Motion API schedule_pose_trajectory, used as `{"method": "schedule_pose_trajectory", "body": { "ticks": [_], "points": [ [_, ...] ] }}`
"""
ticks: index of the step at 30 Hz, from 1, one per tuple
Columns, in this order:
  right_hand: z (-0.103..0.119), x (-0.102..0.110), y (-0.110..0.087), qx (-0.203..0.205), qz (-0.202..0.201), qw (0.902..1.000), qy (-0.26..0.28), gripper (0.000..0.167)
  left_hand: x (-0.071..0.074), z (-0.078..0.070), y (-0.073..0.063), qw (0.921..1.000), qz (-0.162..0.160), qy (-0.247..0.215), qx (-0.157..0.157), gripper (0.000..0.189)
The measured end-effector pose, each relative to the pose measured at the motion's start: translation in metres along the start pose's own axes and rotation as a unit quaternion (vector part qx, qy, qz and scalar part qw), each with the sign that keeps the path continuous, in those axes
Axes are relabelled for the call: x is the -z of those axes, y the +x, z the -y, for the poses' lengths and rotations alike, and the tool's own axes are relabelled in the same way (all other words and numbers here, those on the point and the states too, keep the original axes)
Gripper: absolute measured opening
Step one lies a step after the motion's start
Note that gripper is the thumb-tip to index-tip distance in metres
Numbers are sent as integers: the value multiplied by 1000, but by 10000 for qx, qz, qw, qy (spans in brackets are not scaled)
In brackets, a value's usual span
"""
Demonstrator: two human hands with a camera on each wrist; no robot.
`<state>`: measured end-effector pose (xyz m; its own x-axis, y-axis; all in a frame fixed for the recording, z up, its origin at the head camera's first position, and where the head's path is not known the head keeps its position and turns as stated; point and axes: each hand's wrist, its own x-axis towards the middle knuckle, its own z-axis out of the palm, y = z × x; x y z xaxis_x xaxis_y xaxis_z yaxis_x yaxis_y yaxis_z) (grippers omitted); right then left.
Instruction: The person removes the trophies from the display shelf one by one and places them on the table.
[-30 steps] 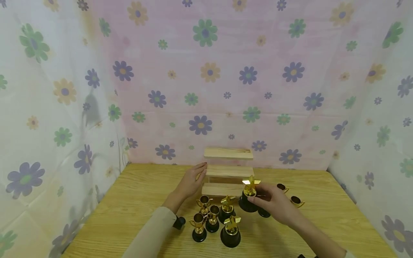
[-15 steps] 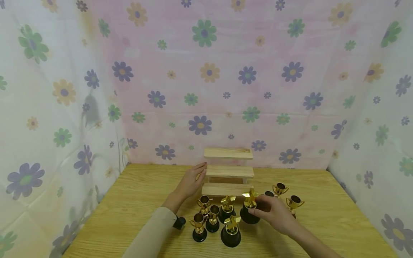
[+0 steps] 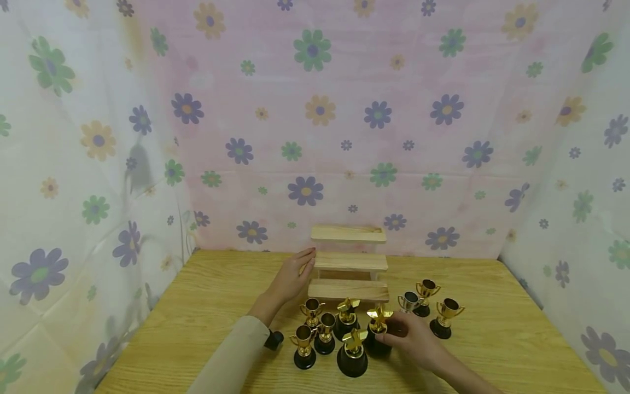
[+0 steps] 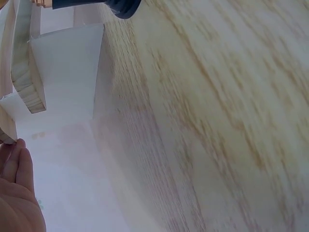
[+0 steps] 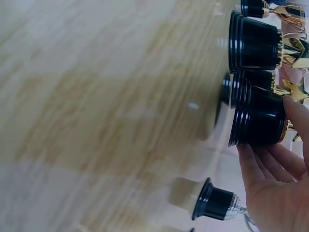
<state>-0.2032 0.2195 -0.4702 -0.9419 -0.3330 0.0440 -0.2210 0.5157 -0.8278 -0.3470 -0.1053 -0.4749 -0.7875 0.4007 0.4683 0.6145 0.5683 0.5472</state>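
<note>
My right hand (image 3: 418, 336) grips a gold star trophy (image 3: 377, 345) by its black base, low at the front of the table. In the right wrist view the thumb and fingers lie around that base (image 5: 263, 118), which is close over the tabletop. Two more star trophies (image 3: 352, 361) stand just left of it. My left hand (image 3: 290, 279) touches the left end of a three-tier wooden shelf (image 3: 346, 261), its fingertips at the middle tier. The left wrist view shows those fingers (image 4: 24, 166) right at a board's corner.
Three gold cup trophies (image 3: 304, 350) stand left of the star trophies, near my left forearm. Beyond my right hand are two gold cups (image 3: 448, 312) and a silver cup (image 3: 407, 301). Flowered cloth (image 3: 315, 137) hangs behind and on both sides of the wooden table (image 3: 206, 328).
My right hand has brought the star trophy down and toward me, from in front of the shelf to beside the other star trophies. The left hand has stayed at the shelf.
</note>
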Motion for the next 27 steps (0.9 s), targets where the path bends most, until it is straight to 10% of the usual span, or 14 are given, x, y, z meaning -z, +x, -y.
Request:
{"method": "schedule_pose_trajectory", "body": {
  "ticks": [15, 27],
  "points": [
    [-6, -3, -1, 157, 40, 9997, -162, 32, 3, -2, 1, 9999, 27, 28, 115, 43],
    [-9, 12, -14, 129, 487, 9984, 248, 57, 5, 8, -10, 9953, -167, -902, 319, 45]
  ]
}}
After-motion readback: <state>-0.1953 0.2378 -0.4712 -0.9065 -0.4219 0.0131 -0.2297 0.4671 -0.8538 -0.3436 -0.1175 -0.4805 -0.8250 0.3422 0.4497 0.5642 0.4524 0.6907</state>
